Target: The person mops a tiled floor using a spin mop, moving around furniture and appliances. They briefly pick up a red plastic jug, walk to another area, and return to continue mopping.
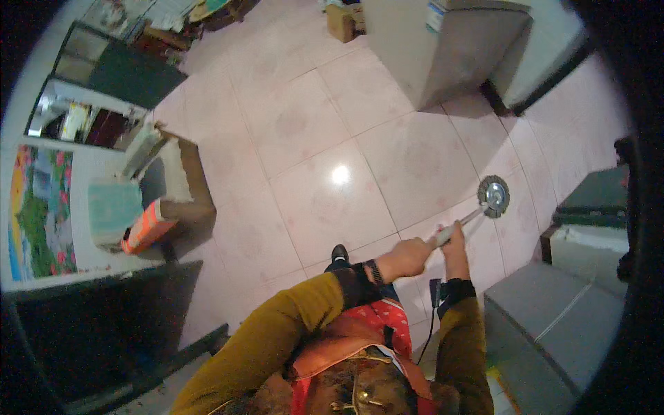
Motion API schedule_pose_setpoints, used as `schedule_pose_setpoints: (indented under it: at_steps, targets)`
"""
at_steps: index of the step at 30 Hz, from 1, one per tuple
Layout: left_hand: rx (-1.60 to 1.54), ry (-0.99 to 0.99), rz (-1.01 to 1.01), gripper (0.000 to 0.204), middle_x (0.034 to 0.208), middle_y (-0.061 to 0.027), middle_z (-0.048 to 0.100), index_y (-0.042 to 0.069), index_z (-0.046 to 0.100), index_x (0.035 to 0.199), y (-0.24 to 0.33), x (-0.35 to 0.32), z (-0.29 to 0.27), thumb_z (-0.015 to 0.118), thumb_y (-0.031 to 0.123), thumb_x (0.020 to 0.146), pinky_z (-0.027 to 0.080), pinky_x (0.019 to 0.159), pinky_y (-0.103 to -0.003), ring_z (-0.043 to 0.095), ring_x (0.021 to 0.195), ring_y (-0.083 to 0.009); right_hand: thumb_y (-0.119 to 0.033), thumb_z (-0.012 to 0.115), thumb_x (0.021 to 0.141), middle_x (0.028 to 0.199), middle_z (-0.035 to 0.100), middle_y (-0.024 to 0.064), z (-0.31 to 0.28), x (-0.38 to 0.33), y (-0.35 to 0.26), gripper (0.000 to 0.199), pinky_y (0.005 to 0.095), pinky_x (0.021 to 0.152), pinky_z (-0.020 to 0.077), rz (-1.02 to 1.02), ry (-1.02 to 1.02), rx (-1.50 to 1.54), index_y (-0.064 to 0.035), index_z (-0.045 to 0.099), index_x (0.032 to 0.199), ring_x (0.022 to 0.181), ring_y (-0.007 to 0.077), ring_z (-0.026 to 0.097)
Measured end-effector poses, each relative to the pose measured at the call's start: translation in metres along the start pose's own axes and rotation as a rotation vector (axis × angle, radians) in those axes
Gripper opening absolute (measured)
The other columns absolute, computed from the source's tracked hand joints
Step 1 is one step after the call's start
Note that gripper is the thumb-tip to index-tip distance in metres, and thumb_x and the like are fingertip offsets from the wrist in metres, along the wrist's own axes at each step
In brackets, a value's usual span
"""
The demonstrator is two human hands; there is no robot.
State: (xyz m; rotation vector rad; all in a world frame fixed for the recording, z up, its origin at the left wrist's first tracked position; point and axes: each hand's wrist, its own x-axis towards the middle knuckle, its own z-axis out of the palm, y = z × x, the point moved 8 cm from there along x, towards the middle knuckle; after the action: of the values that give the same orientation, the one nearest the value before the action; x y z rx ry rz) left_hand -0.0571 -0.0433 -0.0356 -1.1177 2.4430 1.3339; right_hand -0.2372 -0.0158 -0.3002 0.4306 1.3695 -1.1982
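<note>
Round mop held two-handed, head lying ahead and right of the fingers

A round mop (473,217) is being gripped by both bare hands, its long axis being slanted from the body out to the front right. The fringed mop head (494,196), grey with a shiny disc at its centre, is being presented beyond the fingers, seemingly down on the pink tiled floor (318,138); whether its whole fringe is being pressed flat cannot be told.

The right hand (454,247) is being placed nearer the head, on the lower part of the pale grip (445,236). The left hand (408,258) is being set just behind it, toward the body end. Fingers of both are being curled closed around the handle, no visible gap being left; the left palm side is being hidden by the back of the hand. The handle is being steered from the rear by the left and guided close to the head by the right, as judged.

The head is being flanked by a tall grey cabinet (449,59) farther ahead and grey boxes (553,304) nearer the body, both being set apart from it.
</note>
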Motion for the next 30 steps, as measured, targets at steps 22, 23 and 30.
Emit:
schedule_pose_setpoints:
  at_steps: [22,23,30]
  targets:
    - [-0.402,0.416,-0.667,0.081,0.075,-0.0244,0.057,0.009,0.032,0.145,-0.111,-0.412,-0.014,0.064,0.003,0.071,0.049,0.062,-0.037,0.060,0.062,-0.0309,-0.010,0.066,0.072,0.068,0.057,0.0146,0.241,-0.211,0.377,0.024,0.0490,0.052,0.0550,0.371,-0.582,-0.737,0.0094,0.055,0.080,0.057,0.0358,0.064]
    - [-0.434,0.378,-0.663,0.081,0.075,-0.0244,0.057,0.007,0.032,0.145,-0.111,-0.403,-0.013,0.065,0.004,0.071,0.048,0.062,-0.036,0.060,0.062,-0.0309,-0.009,0.065,0.071,0.067,0.057,0.0156,0.242,-0.203,0.362,0.022,0.0481,0.049,0.0545,0.349,-0.534,-0.749,0.0102,0.054,0.076,0.054,0.0349,0.063]
    - [-0.217,0.104,-0.386,0.082,0.078,-0.0275,0.058,0.003,0.025,0.145,-0.101,-0.274,-0.028,0.059,0.001,0.070,0.048,0.063,-0.046,0.060,0.067,-0.0407,-0.017,0.063,0.078,0.071,0.057,0.0138,0.201,-0.119,0.239,0.027,0.0418,0.048,0.0525,0.172,-0.426,-0.517,0.0084,0.055,0.081,0.058,0.0302,0.064]
